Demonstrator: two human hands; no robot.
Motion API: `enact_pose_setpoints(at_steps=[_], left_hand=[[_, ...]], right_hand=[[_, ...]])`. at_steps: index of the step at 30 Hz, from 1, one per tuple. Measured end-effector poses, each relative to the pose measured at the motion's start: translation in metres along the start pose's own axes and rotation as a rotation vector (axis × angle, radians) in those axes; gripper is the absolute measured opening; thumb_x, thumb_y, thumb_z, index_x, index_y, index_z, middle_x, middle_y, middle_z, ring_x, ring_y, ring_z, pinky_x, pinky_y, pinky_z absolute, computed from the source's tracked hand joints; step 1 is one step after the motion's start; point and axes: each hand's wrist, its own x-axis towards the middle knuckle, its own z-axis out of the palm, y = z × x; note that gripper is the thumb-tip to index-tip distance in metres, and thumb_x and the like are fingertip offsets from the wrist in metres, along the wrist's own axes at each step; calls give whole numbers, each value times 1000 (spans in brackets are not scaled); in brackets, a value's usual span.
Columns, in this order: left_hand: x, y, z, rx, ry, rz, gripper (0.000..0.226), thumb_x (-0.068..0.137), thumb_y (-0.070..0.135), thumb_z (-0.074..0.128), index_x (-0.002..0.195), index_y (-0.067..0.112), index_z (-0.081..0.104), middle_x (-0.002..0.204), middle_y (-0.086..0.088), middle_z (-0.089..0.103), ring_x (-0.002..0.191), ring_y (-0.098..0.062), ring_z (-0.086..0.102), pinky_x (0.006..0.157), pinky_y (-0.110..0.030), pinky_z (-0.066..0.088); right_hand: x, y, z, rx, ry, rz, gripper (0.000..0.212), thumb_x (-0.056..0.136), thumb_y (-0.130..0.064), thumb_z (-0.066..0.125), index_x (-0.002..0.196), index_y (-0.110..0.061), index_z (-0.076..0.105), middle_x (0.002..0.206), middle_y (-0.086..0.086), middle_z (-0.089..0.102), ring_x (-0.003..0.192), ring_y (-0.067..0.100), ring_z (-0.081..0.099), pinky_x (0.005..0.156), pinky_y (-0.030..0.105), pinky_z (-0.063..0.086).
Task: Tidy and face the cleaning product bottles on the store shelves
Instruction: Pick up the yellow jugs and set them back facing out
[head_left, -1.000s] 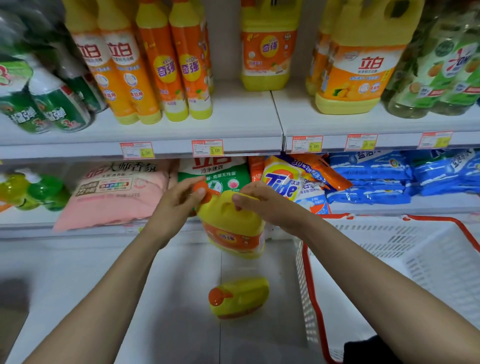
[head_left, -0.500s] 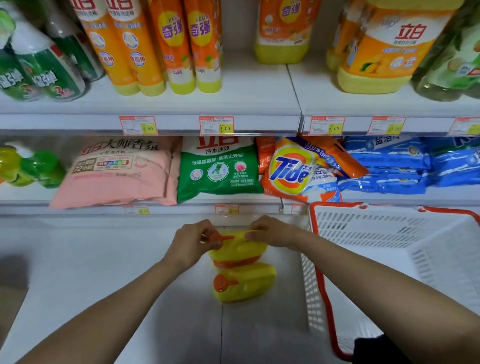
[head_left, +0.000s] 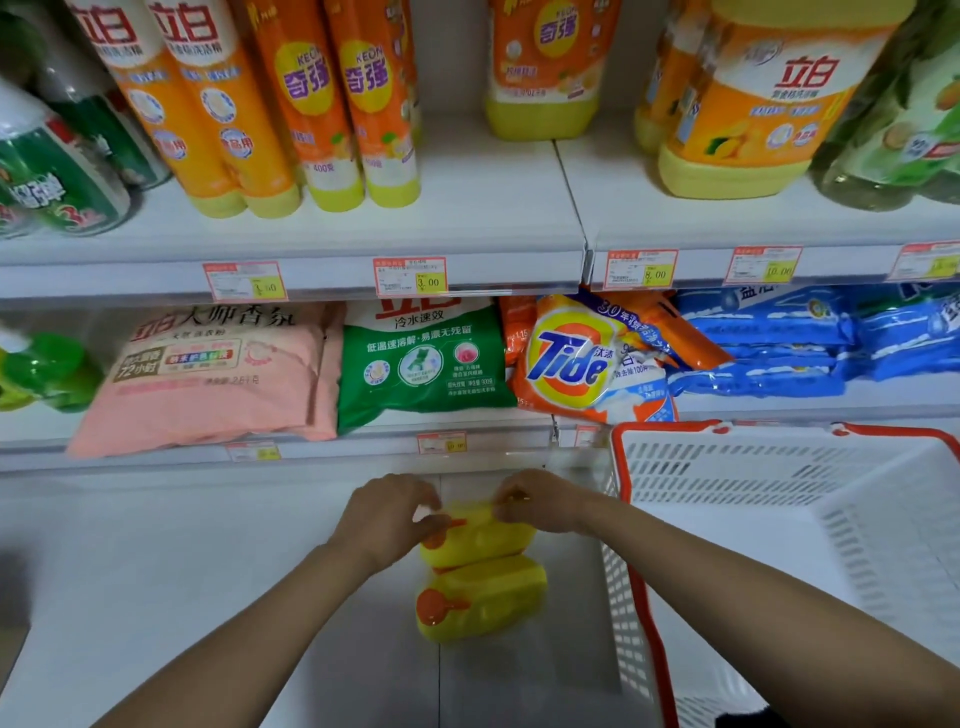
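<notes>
Both grips are closed on one thing: the left hand (head_left: 387, 514) curls round the neck end by the orange cap (head_left: 434, 538), and the right hand (head_left: 540, 501) pinches the top edge of the rear yellow detergent jug (head_left: 488, 540). The jug sits on the bottom shelf (head_left: 208, 597), seemingly upright seen from above, touching the front yellow jug (head_left: 488, 603) just nearer the camera, its cap also to the left. Handling, judged: stiff moulded plastic, probably full and so weighty, with smooth sides likely to slip. Best taken at the handle or neck with the other hand steadying the shoulder, not by the cap alone. Labels are hidden from above, so facing cannot be told. Count: two yellow jugs low down; one white basket with red rim (head_left: 779, 467) just right of them; four slim orange bottles (head_left: 311, 104) on the top shelf (head_left: 493, 208); one pink bag (head_left: 208, 384) and one green bag (head_left: 421, 364) on the middle shelf (head_left: 831, 397).
</notes>
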Motion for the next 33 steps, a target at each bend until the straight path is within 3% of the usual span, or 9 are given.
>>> enact_pose_setpoints(at_steps=[5, 7, 10, 14, 21, 24, 27, 30, 33], left_hand=[[35, 50, -95, 78, 767, 369, 42, 90, 38, 48, 117, 10, 65, 125, -11, 60, 118, -29, 53, 96, -38, 44], [58, 65, -134, 156, 867, 397, 41, 92, 31, 48, 123, 8, 61, 133, -16, 55, 126, -35, 47, 105, -43, 37], [89, 66, -156, 324, 768, 302, 52, 96, 40, 41, 140, 12, 48, 145, -18, 46, 137, -38, 38, 115, -51, 26], [111, 56, -149, 474, 669, 209, 59, 98, 48, 31, 149, 20, 35, 151, -13, 40, 140, -34, 35, 119, -48, 14], [125, 51, -142, 467, 776, 261, 58, 97, 47, 37, 149, 21, 35, 153, -13, 38, 140, -34, 36, 118, -47, 14], [127, 50, -141, 464, 795, 267, 57, 98, 47, 36, 150, 22, 32, 154, -12, 36, 142, -34, 33, 118, -47, 15], [128, 49, -140, 461, 793, 262, 58, 99, 47, 35, 151, 23, 29, 155, -12, 35, 142, -34, 32, 118, -47, 15], [127, 50, -140, 459, 785, 261, 58, 99, 47, 34, 151, 23, 28, 154, -11, 35, 142, -33, 31, 119, -48, 15], [127, 50, -140, 458, 788, 254, 58, 98, 46, 37, 150, 22, 30, 153, -12, 37, 141, -34, 33, 119, -48, 15]], right_hand=[[-21, -50, -84, 228, 406, -335, 13, 97, -13, 59, 107, -13, 69, 99, -2, 68, 91, 7, 66, 81, 20, 51], [-34, -74, -133, 420, 575, -492, 13, 97, -6, 56, 99, -14, 66, 88, -1, 68, 78, 3, 66, 75, 20, 55], [-34, -97, -199, 625, 802, -563, 11, 98, -5, 55, 105, -9, 62, 88, 6, 67, 81, 16, 67, 80, 34, 57], [-1, -111, -275, 592, 1011, -455, 36, 99, -16, 58, 132, -6, 50, 109, -1, 57, 103, 13, 59, 97, 36, 51], [67, -116, -342, 591, 1056, -299, 82, 93, -36, 66, 156, -14, 17, 158, 4, 32, 141, 19, 34, 81, 4, 23], [84, -111, -354, 542, 1142, -236, 90, 82, -48, 75, 152, -15, 29, 148, -2, 44, 132, 17, 45, 102, 12, 28], [86, -108, -356, 593, 1125, -224, 77, 78, -43, 81, 138, -11, 47, 132, 0, 59, 118, 19, 57, 96, 30, 46], [78, -114, -351, 593, 1121, -223, 75, 72, -41, 85, 128, -8, 48, 124, 2, 62, 108, 18, 60, 89, 29, 48], [73, -118, -342, 449, 1124, -202, 88, 53, -69, 85, 120, -19, 56, 118, -2, 69, 102, 17, 66, 89, 33, 53]])
